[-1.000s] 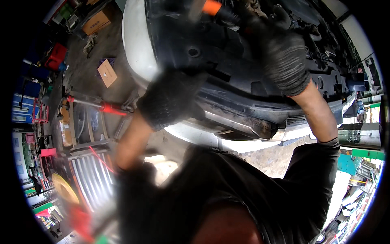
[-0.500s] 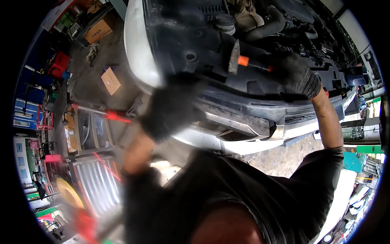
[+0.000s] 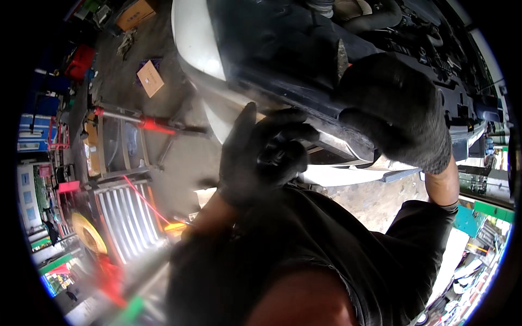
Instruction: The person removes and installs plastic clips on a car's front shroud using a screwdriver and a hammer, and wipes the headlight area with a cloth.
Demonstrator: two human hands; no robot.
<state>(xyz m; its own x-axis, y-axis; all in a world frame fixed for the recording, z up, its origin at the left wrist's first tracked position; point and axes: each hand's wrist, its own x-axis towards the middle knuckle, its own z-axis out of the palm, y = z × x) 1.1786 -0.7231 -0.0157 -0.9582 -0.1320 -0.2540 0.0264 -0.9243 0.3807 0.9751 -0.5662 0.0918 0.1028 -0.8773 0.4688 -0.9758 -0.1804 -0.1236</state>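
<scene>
My right hand [image 3: 399,108], in a dark knitted work glove, is closed around a hammer above the car's front edge. Most of the handle is hidden by the glove; the worn metal hammer head [image 3: 341,58] sticks out beyond the knuckles. My left hand [image 3: 263,149], gloved in black, is raised before the front bumper with its thumb apart and fingers loosely bent. I see nothing held in it. Beneath both hands lies the front of a white car [image 3: 198,41], with a black plastic cover [image 3: 266,49] over the near part of its engine bay.
Engine hoses [image 3: 375,22] show at the far right. On the floor to the left are a flat cardboard piece [image 3: 149,79], a cardboard box [image 3: 136,15] and a red-and-silver jack handle [image 3: 155,124]. A ribbed metal-topped cart [image 3: 128,223] stands near my left side.
My left hand has turned and moved lower and to the right, its fingers now showing. The right hand has come nearer with the hammer, covering more of it. The view has shifted slightly.
</scene>
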